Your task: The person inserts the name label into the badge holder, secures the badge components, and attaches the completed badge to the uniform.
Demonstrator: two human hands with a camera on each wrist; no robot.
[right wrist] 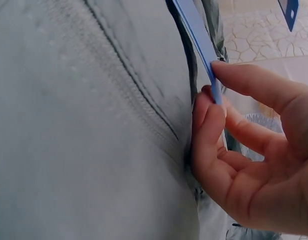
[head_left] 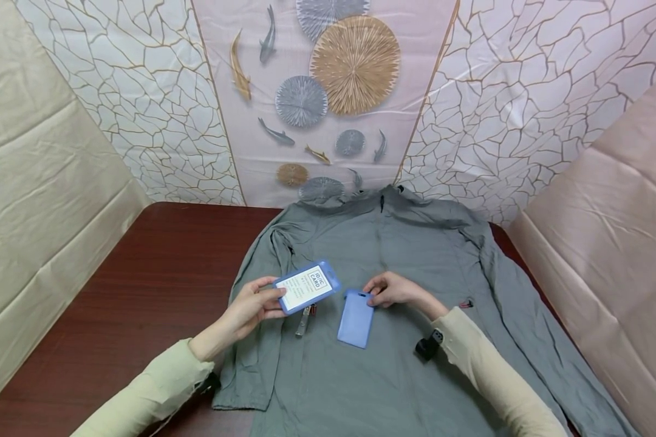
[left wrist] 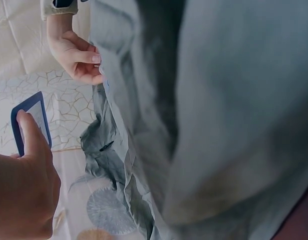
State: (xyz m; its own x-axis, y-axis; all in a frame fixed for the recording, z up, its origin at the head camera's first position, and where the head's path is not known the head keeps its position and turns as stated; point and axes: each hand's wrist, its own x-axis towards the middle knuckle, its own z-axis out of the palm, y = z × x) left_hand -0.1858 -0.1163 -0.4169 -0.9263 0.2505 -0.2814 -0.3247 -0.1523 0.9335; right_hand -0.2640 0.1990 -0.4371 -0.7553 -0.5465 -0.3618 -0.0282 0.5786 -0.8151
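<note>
The person's left hand [head_left: 252, 309] pinches between thumb and fingers, its sleeved left forearm [head_left: 155, 382] angling inward; the right hand [head_left: 393, 289] pinches too, fingers curled, right forearm [head_left: 494, 370] slanting inward.

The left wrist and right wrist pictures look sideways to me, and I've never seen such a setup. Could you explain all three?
There is no robot arm here, just a person's two bare hands. The head picture comes from a camera worn on the head, looking forward and down. The other two come from cameras on the wrists, which is why things look tipped over there. A grey garment lies spread on a dark reddish table. The left hand holds a blue card holder marked "ID/IC CARD". The right hand pinches one end of a second blue holder, its plain side facing the head camera.
</note>
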